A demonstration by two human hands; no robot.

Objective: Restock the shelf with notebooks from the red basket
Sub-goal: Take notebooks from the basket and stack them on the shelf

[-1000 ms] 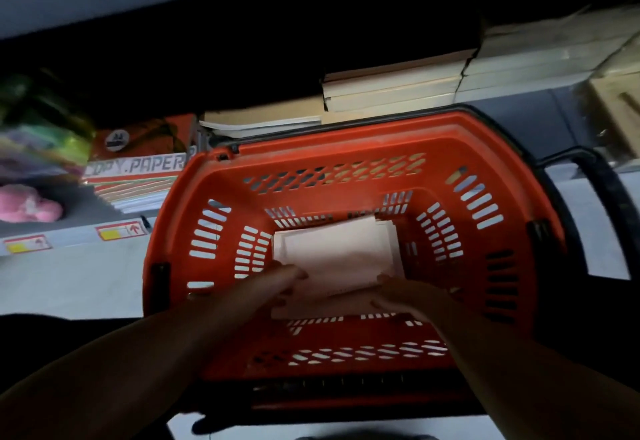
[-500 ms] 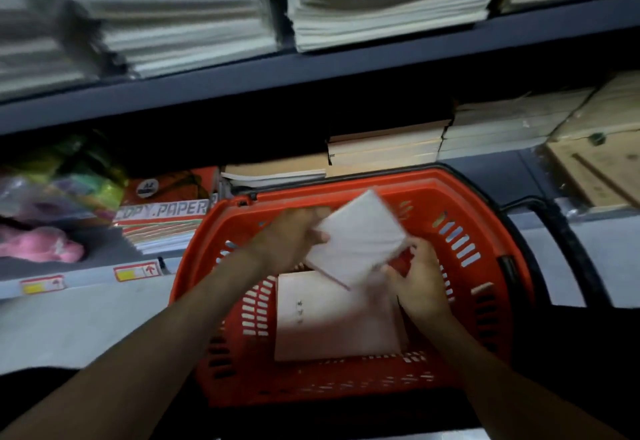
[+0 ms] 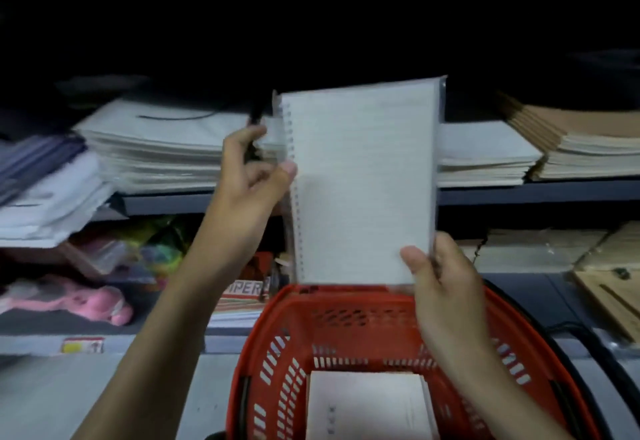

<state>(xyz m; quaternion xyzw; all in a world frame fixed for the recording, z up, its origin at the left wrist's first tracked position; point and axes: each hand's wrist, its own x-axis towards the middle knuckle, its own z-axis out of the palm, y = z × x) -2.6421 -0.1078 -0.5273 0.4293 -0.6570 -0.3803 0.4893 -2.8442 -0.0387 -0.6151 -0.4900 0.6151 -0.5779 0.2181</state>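
Note:
A white spiral notebook (image 3: 362, 180) in clear wrap stands upright in front of the grey shelf (image 3: 519, 191). My left hand (image 3: 254, 169) grips its spiral edge near the top. My right hand (image 3: 436, 277) pinches its lower right corner, thumb on the cover. Below sits the red basket (image 3: 277, 363) on the floor, with a stack of white notebooks (image 3: 367, 405) lying flat inside.
Stacks of white notebooks (image 3: 156, 149) and brown-covered ones (image 3: 581, 142) lie on the shelf. The lower shelf holds copy paper packs (image 3: 242, 297), a pink soft toy (image 3: 93, 304), colourful bags and more brown notebooks (image 3: 533, 249).
Both hands lifted one notebook out of the basket and raised it upright to shelf height. The view tilted up from the basket toward the shelf.

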